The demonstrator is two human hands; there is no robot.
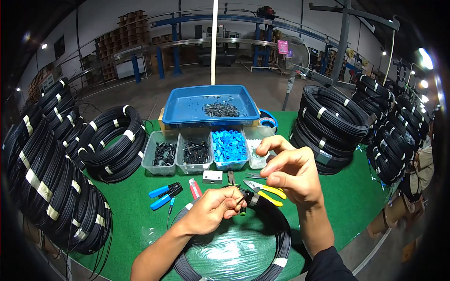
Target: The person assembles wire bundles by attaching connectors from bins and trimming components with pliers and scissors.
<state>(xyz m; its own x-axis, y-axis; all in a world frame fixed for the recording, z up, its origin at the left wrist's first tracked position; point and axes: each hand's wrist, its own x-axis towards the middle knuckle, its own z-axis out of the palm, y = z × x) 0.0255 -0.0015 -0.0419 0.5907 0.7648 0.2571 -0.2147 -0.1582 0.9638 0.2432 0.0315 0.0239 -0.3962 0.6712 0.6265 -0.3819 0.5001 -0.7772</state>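
Green felt covers the bench (136,206), which stands in a dim workshop. Nearest the person lies a cable coil (272,229) on clear plastic wrap, flat on the felt. Over its top edge the left hand (213,208) is closed, fingers pinched on the cable end (241,202), which sticks out toward the right. Just above it the right hand (293,173) is raised, thumb and forefinger pressed together, though whether they hold anything is too small to tell. Behind the hands lie yellow cutters (267,191), a red tool (195,188), blue strippers (164,194) and a small metal block (212,176). Farther back stand four clear bins (161,154), one full of blue parts (228,146), and beyond them a blue tray (187,105) with dark pieces. Stacks of black coils (112,143) flank both sides.
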